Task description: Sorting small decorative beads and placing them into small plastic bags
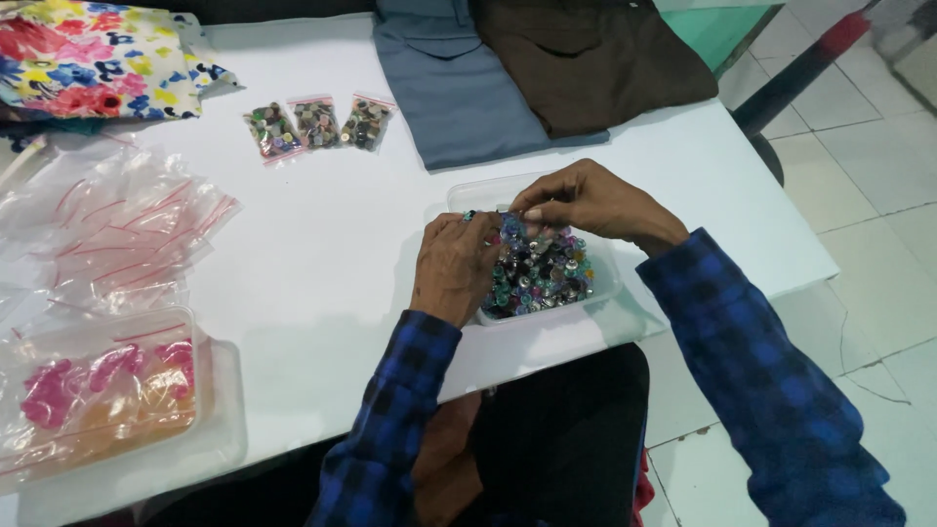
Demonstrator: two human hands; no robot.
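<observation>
At frame centre I see my left hand [454,265] and right hand [586,203] pinching small beads [539,273] over the clear tub [468,195] on the desk [322,244].

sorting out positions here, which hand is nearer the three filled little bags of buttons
Left. The left hand sits at the left edge of the clear tub, on the side facing the three small bags. The right hand is over the tub's far rim, further right.
</observation>
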